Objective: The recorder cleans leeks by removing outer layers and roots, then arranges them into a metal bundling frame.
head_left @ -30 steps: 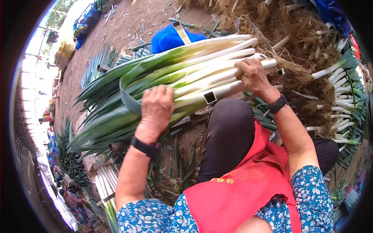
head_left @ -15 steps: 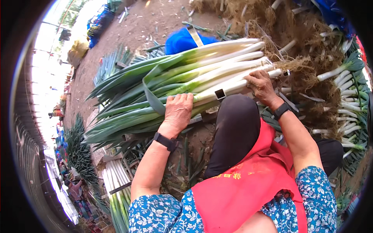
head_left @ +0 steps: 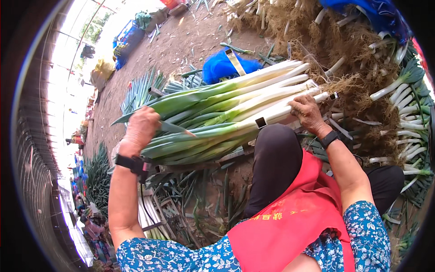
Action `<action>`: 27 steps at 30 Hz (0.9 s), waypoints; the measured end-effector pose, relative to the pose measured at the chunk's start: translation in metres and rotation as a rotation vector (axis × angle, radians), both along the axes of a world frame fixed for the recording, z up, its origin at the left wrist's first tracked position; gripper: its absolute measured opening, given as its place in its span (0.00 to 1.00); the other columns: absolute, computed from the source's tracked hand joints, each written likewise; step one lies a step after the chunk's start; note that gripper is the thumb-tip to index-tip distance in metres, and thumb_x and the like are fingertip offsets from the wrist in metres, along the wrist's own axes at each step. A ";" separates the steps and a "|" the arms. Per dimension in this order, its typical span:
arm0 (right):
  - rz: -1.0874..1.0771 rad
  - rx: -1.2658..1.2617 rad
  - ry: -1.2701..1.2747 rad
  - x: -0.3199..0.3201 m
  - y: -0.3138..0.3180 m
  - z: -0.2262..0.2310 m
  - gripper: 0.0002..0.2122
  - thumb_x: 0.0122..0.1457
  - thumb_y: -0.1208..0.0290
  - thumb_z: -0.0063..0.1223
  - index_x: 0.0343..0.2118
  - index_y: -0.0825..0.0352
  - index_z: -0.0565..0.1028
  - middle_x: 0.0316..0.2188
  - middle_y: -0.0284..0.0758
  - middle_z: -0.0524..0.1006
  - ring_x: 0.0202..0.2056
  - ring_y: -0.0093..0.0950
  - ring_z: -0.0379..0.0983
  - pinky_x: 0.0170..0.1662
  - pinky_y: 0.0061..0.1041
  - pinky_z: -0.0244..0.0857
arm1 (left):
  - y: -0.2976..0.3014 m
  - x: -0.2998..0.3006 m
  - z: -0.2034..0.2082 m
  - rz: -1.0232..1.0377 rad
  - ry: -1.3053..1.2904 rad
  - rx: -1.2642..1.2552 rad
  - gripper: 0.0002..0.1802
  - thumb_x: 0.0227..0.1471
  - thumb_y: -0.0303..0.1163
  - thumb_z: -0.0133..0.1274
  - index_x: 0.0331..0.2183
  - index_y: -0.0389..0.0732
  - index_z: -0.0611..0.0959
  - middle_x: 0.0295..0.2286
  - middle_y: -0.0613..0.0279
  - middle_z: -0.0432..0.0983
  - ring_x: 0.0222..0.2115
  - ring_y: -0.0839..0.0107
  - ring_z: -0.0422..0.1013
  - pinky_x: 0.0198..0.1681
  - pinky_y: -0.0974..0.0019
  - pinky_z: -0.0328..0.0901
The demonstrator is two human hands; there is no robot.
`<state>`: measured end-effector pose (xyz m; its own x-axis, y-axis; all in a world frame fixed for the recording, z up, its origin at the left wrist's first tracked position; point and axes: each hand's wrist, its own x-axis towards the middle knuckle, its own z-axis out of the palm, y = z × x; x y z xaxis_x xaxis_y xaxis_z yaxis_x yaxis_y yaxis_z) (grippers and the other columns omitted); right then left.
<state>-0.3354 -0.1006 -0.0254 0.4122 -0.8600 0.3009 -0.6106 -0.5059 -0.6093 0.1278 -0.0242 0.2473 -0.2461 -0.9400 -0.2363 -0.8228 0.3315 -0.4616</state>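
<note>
A thick bundle of large green onions (head_left: pixel 253 97) lies across a low metal frame in front of me, white stalks to the right and green leaves to the left. My left hand (head_left: pixel 142 127) is closed at the leafy end, around a green leaf (head_left: pixel 174 128) whose pale, torn-looking end sticks out rightward. At the white ends, my right hand (head_left: pixel 309 113) grips the nearest stalk, thumb and fingers bent around it. Dark bands circle both wrists.
Rooted, untrimmed green onions (head_left: pixel 358 72) are heaped at the right and far right. Blue netting (head_left: pixel 226 65) lies behind the bundle. My bent knee (head_left: pixel 278 145) is close against the near side. Another white-stalked bundle (head_left: pixel 152 213) sits at lower left, among loose leaves.
My left hand has moved left and away from me, from mid-bundle to the leaf ends, and a leaf is now in it. My right hand stays at the white ends.
</note>
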 end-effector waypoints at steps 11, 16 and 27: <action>-0.021 -0.137 -0.045 -0.002 0.004 0.006 0.17 0.44 0.76 0.64 0.41 0.64 0.78 0.37 0.34 0.75 0.45 0.36 0.68 0.52 0.36 0.61 | -0.072 -0.091 -0.069 0.036 0.460 0.017 0.13 0.57 0.36 0.50 0.41 0.38 0.78 0.37 0.47 0.76 0.38 0.47 0.74 0.42 0.49 0.69; 0.000 -0.153 -0.209 0.010 0.005 0.002 0.15 0.44 0.76 0.65 0.39 0.64 0.80 0.38 0.33 0.76 0.43 0.37 0.69 0.50 0.38 0.62 | -0.124 -0.126 -0.172 0.044 0.616 -0.040 0.25 0.57 0.39 0.51 0.55 0.41 0.72 0.51 0.53 0.70 0.55 0.55 0.64 0.57 0.50 0.58; 0.014 -0.288 -0.201 0.013 -0.014 -0.030 0.10 0.40 0.72 0.52 0.29 0.61 0.77 0.33 0.36 0.73 0.40 0.39 0.70 0.46 0.38 0.64 | -0.139 -0.119 -0.261 0.107 0.544 -0.029 0.38 0.58 0.43 0.49 0.64 0.37 0.60 0.64 0.41 0.51 0.66 0.49 0.47 0.66 0.46 0.39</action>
<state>-0.3224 -0.1149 -0.0549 0.3312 -0.7229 0.6064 -0.4849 -0.6817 -0.5478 0.0085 -0.1628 -0.0138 -0.2283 -0.9706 -0.0758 -0.9735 0.2265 0.0321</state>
